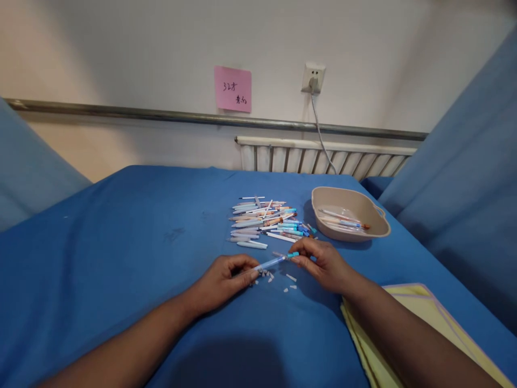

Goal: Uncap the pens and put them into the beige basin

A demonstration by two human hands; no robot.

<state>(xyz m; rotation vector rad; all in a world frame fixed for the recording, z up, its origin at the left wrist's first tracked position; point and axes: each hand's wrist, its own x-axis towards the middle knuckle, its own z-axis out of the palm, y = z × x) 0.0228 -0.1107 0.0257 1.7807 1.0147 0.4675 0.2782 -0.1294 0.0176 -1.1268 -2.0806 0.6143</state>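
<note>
A light-blue pen [270,263] is held slantwise above the blue cloth. My left hand [228,277] pinches its lower left end between thumb and fingers. At its other end sits a teal clip piece [293,254], gripped by the thumb and fingertips of my right hand [323,264]. Whether that piece is fully seated on the barrel cannot be made out. Small pale plastic tips [291,278] lie scattered beneath the pen. Just beyond my hands is a pile of pen parts [250,222]: barrels, white refills, and teal, blue and brown pieces.
To the right of the pile stands a beige basin [351,196] with several pens inside. A folded yellow cloth [420,307] lies under my right forearm. Blue cloth [121,258] covers the table. Behind are a radiator [297,159], a metal rail [161,114] and a plugged-in cable [319,129].
</note>
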